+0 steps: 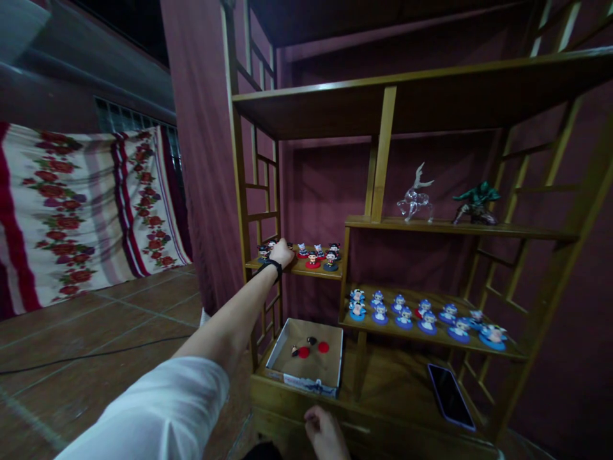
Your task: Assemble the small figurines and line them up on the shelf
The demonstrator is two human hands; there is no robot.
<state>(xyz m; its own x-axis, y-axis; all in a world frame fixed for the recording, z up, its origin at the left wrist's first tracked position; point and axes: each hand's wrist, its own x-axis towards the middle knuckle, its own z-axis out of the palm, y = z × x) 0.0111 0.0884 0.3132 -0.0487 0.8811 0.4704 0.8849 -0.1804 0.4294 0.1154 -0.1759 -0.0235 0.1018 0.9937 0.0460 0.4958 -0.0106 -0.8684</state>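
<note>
The head view showed us our left hand [282,254] stretched out to the left shelf [297,271], among small dark-haired figurines [313,258] and cat-like figurines [319,250]. Its fingers were hidden behind the back of the hand, so we could not tell whether they pinched one. Our right hand [326,434] rested at the near edge with its fingers curled inward; we could not tell whether it held anything.

As far as we could judge, most of the arranging was done. The left shelf carried figurines on round bases in rough rows, and the lower right shelf [431,338] carried bluish figurines [405,317], likewise upright in near and far rows.

What seemed left lay in the open cardboard box [301,381] below the left shelf: two red discs [323,347] and two small dark-topped pieces [312,341], apart from the rows above. Whether those pieces were whole figurines, we could not make out. To the right of the box, a phone [451,395] lay flat.
</note>
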